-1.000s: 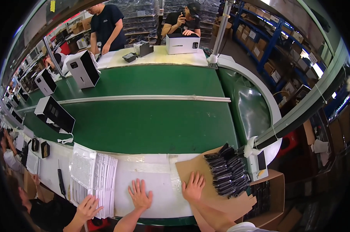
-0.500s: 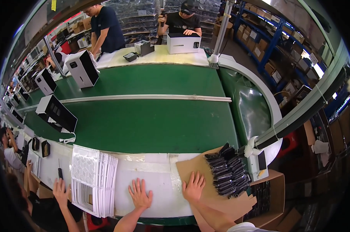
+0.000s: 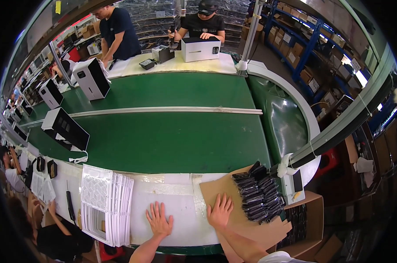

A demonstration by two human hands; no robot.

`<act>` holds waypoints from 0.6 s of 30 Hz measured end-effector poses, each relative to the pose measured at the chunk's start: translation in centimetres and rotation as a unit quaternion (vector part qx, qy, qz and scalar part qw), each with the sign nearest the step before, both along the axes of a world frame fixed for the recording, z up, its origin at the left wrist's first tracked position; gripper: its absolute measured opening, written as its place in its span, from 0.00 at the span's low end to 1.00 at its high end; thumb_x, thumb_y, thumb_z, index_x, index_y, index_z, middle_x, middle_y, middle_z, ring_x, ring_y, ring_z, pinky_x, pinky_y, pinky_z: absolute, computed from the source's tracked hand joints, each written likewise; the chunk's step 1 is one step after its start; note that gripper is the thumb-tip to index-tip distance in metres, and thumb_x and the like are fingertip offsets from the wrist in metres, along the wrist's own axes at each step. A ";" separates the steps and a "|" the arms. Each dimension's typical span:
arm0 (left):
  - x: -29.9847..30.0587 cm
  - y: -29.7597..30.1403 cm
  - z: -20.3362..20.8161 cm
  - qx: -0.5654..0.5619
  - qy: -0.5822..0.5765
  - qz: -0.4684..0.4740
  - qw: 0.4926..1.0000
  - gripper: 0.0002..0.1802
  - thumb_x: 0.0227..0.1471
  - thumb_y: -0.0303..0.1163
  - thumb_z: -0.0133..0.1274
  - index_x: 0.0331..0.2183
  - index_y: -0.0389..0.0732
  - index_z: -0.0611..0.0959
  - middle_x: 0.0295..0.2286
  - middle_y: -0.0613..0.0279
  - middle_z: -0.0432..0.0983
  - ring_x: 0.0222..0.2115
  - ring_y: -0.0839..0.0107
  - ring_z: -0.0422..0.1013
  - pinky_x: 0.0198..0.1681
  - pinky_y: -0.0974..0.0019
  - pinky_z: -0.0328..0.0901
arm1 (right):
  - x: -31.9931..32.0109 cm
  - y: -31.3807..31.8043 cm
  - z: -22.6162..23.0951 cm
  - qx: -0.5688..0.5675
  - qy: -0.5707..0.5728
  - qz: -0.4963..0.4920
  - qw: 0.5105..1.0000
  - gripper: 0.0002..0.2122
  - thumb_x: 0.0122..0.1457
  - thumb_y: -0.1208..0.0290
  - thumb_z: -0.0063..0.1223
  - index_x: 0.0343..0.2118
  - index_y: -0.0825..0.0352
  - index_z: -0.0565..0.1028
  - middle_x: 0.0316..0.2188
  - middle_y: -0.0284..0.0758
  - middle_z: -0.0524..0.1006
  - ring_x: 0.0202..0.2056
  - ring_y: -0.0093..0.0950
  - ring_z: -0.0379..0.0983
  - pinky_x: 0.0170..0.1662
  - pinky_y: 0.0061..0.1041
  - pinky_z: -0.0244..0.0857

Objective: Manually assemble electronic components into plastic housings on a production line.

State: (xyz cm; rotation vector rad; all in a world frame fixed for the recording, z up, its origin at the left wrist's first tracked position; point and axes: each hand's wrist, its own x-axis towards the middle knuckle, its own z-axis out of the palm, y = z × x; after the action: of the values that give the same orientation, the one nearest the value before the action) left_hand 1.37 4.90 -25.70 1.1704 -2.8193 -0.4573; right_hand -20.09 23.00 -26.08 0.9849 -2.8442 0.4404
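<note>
My left hand lies flat on the white worktop, fingers spread, holding nothing. To its left stands a stack of white plastic panels with a patterned grille. My right hand also rests flat with its fingers apart, at the left part of a brown cardboard sheet. On that sheet, to the right of this hand, a pile of dark parts in clear plastic bags is laid in overlapping rows. Neither hand touches the panels or the bagged parts.
Beyond the worktop runs a green conveyor carrying white-and-black box-shaped appliances. A black-handled screwdriver lies left of the panels, near a co-worker. An open carton stands at lower right. Two people work across the belt.
My hands have stayed put. The co-worker at left has drawn a hand back from the screwdriver and now handles a whitish bag or sheet. Across the belt, a person's white appliance has shifted slightly left.
</note>
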 end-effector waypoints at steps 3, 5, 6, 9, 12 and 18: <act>0.1 0.0 0.0 -0.001 0.000 0.000 1.000 0.44 0.57 0.51 0.50 0.69 0.41 0.62 0.70 0.50 0.48 0.73 0.48 0.38 0.72 0.34 0.28 | 0.1 0.0 0.0 0.002 0.001 0.000 1.000 0.35 0.60 0.55 0.56 0.64 0.75 0.63 0.65 0.57 0.60 0.67 0.61 0.51 0.67 0.62 0.44; 0.1 0.0 0.1 -0.001 0.001 0.000 1.000 0.44 0.57 0.51 0.50 0.69 0.41 0.62 0.70 0.50 0.48 0.73 0.48 0.38 0.72 0.34 0.28 | 0.1 0.0 0.0 0.003 0.001 -0.001 1.000 0.35 0.60 0.55 0.56 0.64 0.75 0.63 0.65 0.57 0.60 0.67 0.60 0.51 0.67 0.62 0.44; 0.0 0.0 0.1 -0.002 0.003 -0.001 1.000 0.44 0.57 0.51 0.50 0.68 0.41 0.62 0.70 0.50 0.48 0.73 0.48 0.38 0.72 0.34 0.29 | 0.1 0.0 -0.1 0.004 0.001 -0.002 1.000 0.35 0.60 0.55 0.56 0.64 0.75 0.63 0.65 0.57 0.60 0.67 0.60 0.51 0.67 0.62 0.44; 0.0 0.0 0.1 -0.004 0.003 -0.001 1.000 0.44 0.57 0.51 0.50 0.68 0.40 0.62 0.70 0.49 0.49 0.72 0.48 0.38 0.72 0.34 0.29 | 0.1 -0.1 -0.1 0.004 0.001 -0.003 1.000 0.35 0.60 0.55 0.56 0.64 0.75 0.63 0.65 0.57 0.60 0.67 0.60 0.51 0.67 0.62 0.44; 0.0 0.0 0.1 -0.005 0.002 -0.002 1.000 0.43 0.57 0.51 0.50 0.68 0.40 0.62 0.70 0.49 0.49 0.72 0.47 0.38 0.72 0.34 0.29 | 0.1 0.0 0.0 0.005 -0.001 -0.003 1.000 0.35 0.60 0.55 0.56 0.64 0.75 0.63 0.65 0.57 0.60 0.66 0.60 0.51 0.67 0.62 0.44; -0.1 0.1 0.1 -0.004 0.004 -0.003 1.000 0.43 0.57 0.50 0.50 0.68 0.40 0.62 0.70 0.49 0.49 0.72 0.47 0.38 0.72 0.34 0.29 | 0.0 0.0 0.0 0.001 -0.002 -0.006 1.000 0.35 0.60 0.55 0.56 0.64 0.75 0.63 0.65 0.57 0.60 0.66 0.60 0.51 0.67 0.62 0.44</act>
State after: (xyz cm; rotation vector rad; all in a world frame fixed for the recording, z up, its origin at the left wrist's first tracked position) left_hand 1.29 4.96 -25.59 1.1564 -2.8158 -0.4490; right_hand -20.10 23.00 -26.13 0.9691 -2.8540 0.4385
